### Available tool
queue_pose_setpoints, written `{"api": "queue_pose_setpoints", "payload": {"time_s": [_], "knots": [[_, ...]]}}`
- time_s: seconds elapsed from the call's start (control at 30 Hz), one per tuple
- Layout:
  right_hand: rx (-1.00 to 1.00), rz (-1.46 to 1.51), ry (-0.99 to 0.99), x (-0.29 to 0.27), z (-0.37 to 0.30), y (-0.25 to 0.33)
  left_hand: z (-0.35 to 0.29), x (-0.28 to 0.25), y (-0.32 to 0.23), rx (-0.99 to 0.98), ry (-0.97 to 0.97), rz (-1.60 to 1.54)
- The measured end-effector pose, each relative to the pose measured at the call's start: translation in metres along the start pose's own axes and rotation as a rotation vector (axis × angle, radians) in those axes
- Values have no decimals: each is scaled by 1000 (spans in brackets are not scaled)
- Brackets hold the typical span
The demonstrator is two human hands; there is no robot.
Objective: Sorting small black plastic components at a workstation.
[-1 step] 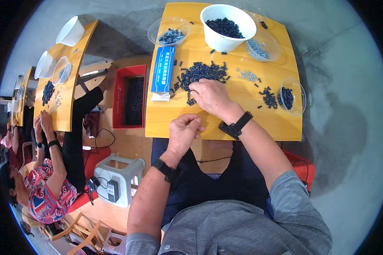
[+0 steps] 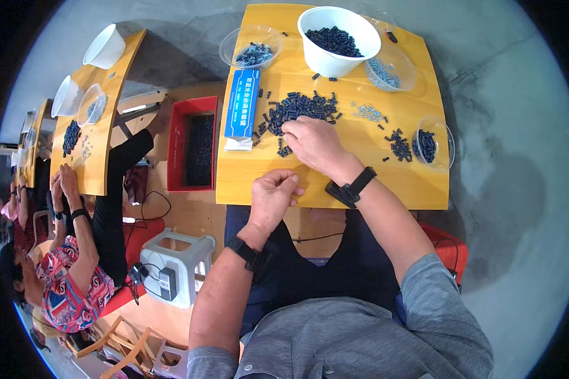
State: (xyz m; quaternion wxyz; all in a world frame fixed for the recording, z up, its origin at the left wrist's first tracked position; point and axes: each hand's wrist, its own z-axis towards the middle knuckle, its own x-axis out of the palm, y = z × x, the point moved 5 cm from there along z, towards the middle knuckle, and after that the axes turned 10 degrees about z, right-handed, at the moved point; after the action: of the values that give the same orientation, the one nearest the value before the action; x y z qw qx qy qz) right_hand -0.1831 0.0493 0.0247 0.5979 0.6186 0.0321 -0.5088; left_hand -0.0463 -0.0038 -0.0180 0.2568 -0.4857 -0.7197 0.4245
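Observation:
My right hand (image 2: 317, 144) reaches to the near edge of a heap of small black cylindrical pieces (image 2: 302, 107), its fingertips bent together and touching the pieces there. What it pinches, if anything, is hidden beneath the fingers. Closer to me, my left hand (image 2: 274, 197) is held at the table's front edge with curled fingers and the thumb against them; anything inside cannot be made out. Small silvery pieces (image 2: 368, 113) lie scattered right of the heap. Beyond them a smaller group of black pieces (image 2: 399, 146) sits beside a clear plastic tub (image 2: 450, 146) tipped toward it, holding more.
On the yellow table (image 2: 335, 189) stand a blue box (image 2: 241, 104), a white bucket (image 2: 329, 65) of black pieces and clear bowls of mixed pieces (image 2: 254, 54) and silvery ones (image 2: 385, 74). Left are a red crate (image 2: 176, 145), a grey stool (image 2: 184, 252) and a co-worker (image 2: 76, 278).

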Motion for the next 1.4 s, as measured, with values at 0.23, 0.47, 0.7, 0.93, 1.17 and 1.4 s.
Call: {"api": "queue_pose_setpoints", "payload": {"time_s": [0.23,0.47,0.7,0.93,1.17,1.4], "knots": [[418,764,4,0,-24,-11,-1,-3,2,-1,-1,-59],[474,1282,-22,-5,-50,-2,-7,-6,-5,53,-61,-246],[413,1150,-4,-13,-68,8,-23,3,-25,121,-120,-291],[441,906,79,-22,-80,21,-27,3,-27,52,35,-132],[375,762,149,-30,-85,23,-17,10,-20,-30,223,-122],[191,196,-219,-79,-62,-43,-10,11,-1,-96,175,-94]]}}
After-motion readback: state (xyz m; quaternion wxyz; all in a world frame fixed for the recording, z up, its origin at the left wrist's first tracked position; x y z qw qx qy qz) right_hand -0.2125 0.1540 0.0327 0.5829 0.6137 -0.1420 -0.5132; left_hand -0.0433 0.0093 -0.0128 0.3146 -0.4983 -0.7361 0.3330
